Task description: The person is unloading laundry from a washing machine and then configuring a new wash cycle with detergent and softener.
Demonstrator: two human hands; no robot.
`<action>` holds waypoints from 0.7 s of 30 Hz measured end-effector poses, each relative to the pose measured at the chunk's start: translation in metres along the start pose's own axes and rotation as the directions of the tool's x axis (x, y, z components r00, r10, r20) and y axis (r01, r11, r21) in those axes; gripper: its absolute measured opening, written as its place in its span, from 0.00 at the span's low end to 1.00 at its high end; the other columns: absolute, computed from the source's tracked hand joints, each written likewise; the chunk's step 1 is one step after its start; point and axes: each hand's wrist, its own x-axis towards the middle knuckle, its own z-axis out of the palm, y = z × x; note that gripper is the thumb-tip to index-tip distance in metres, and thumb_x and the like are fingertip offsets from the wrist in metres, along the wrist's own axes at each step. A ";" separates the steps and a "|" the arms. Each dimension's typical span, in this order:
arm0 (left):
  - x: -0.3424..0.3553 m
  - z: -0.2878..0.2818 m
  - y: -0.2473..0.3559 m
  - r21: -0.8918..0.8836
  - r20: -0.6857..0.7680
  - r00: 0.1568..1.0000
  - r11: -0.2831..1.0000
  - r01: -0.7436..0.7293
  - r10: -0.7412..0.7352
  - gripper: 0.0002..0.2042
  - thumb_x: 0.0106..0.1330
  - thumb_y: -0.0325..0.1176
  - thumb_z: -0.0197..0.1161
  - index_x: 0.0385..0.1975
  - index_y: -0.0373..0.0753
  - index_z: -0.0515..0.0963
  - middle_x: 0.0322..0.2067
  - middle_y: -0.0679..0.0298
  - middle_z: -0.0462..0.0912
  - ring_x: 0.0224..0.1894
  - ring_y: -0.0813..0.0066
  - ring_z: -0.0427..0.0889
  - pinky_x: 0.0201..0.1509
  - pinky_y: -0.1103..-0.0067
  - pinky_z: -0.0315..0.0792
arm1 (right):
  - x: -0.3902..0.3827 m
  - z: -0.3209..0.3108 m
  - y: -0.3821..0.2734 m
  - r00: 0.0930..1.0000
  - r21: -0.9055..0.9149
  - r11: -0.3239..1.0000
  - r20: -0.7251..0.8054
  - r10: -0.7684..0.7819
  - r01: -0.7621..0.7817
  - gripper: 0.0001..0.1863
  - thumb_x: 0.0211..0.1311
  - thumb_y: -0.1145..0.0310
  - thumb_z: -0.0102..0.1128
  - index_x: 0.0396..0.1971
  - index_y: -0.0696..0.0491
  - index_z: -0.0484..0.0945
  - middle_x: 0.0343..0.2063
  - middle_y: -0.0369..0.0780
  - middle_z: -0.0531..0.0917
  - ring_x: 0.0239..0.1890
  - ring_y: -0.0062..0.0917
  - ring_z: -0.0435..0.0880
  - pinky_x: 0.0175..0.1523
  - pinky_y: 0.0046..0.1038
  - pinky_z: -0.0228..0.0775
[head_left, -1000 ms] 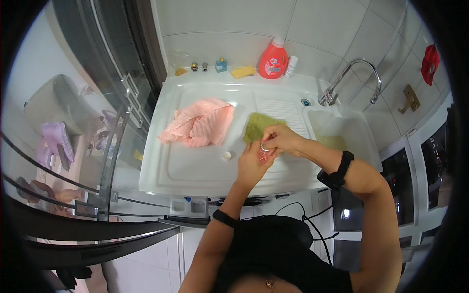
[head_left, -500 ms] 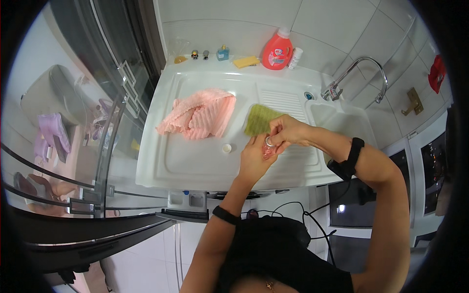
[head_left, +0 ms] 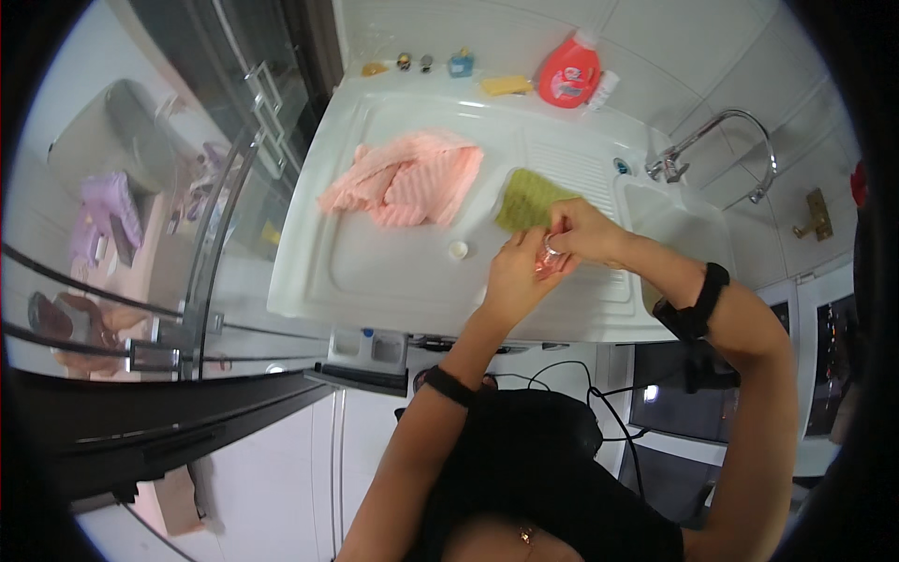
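My left hand [head_left: 513,281] is closed around a small clear pinkish bottle [head_left: 544,266], most of it hidden by the fingers. From the right, my right hand [head_left: 592,232] pinches at the bottle's silvery-white rim. Both hands are over the white washing counter, just in front of a folded green cloth [head_left: 530,197]. To the left of my left hand, a small round white cap [head_left: 458,250] lies on the counter. Farther left, a crumpled pink ribbed towel [head_left: 412,178] rests on the white surface [head_left: 375,276].
Along the back ledge stand a red detergent bottle [head_left: 568,70], a white bottle [head_left: 604,91], a yellow sponge [head_left: 507,85] and a small blue bottle [head_left: 461,64]. A chrome tap [head_left: 749,114] rises over the basin [head_left: 676,217] at right. A drawer [head_left: 363,354] sticks out below the front edge.
The whole view has shifted, so the counter and hands appear higher and farther right. Both hands keep their hold at the small bottle; the towel, cloth and cap stay in place.
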 end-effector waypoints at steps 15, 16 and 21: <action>0.000 0.005 -0.002 -0.039 0.008 1.000 0.999 -0.003 0.004 0.21 0.43 0.32 0.65 0.40 0.39 0.69 0.33 0.55 0.74 0.35 0.54 0.75 0.35 0.66 0.70 | -0.006 -0.009 -0.005 0.995 0.133 0.989 0.085 0.055 -0.066 0.08 0.53 0.75 0.57 0.28 0.58 0.66 0.26 0.41 0.76 0.25 0.23 0.80 0.26 0.24 0.78; -0.001 0.005 -0.003 -0.022 0.002 1.000 1.000 -0.004 0.004 0.22 0.43 0.32 0.66 0.41 0.38 0.70 0.34 0.55 0.75 0.36 0.55 0.75 0.36 0.69 0.71 | -0.006 -0.009 -0.003 0.994 0.133 0.990 0.100 0.039 -0.052 0.07 0.53 0.75 0.56 0.28 0.58 0.67 0.27 0.41 0.76 0.26 0.23 0.80 0.28 0.25 0.78; -0.002 0.001 0.000 -0.048 0.018 0.999 0.998 0.028 -0.028 0.23 0.43 0.32 0.66 0.42 0.37 0.70 0.35 0.55 0.75 0.36 0.57 0.76 0.36 0.71 0.72 | -0.009 -0.021 0.004 0.965 0.414 0.896 0.255 0.059 -0.164 0.09 0.53 0.72 0.56 0.29 0.59 0.67 0.28 0.42 0.75 0.29 0.24 0.79 0.35 0.27 0.78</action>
